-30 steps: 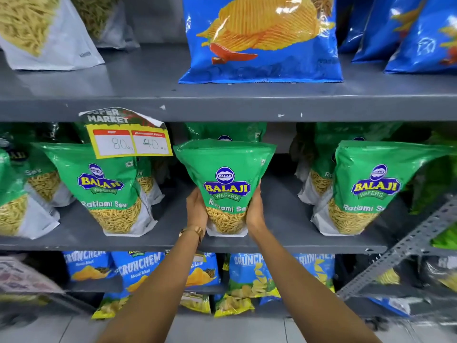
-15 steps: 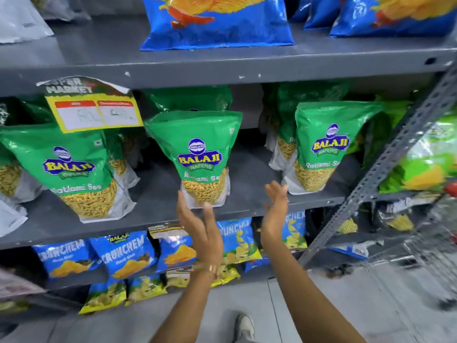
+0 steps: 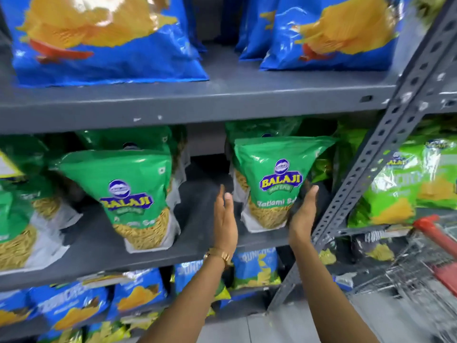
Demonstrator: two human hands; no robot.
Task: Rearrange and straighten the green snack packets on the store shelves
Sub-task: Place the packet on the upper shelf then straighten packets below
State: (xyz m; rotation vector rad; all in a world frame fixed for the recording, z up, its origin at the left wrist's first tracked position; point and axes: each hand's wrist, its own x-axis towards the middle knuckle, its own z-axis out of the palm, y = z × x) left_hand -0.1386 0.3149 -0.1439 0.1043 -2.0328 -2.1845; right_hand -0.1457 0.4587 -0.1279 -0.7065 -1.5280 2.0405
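Green Balaji Ratlami Sev packets stand on the grey middle shelf [image 3: 202,253]. One packet [image 3: 274,179] stands upright at the right end, with more green packets behind it. My right hand [image 3: 303,214] lies flat against its lower right side, fingers straight. My left hand [image 3: 225,219] is open just left of that packet, with a small gap between palm and packet. The middle packet [image 3: 138,194] stands alone further left, tilted slightly. Another green packet [image 3: 14,219] shows at the far left edge, partly cut off.
Large blue chip bags [image 3: 103,40] fill the shelf above. Small blue Crunchem packets [image 3: 71,310] sit on the shelf below. A slotted grey upright [image 3: 385,154] stands right of my right hand. Light-green packets [image 3: 400,186] and a red-handled wire trolley [image 3: 430,258] lie beyond it.
My hands let go of the middle packet, swung right, and now flank the right-hand packet. The view shifted right with them.
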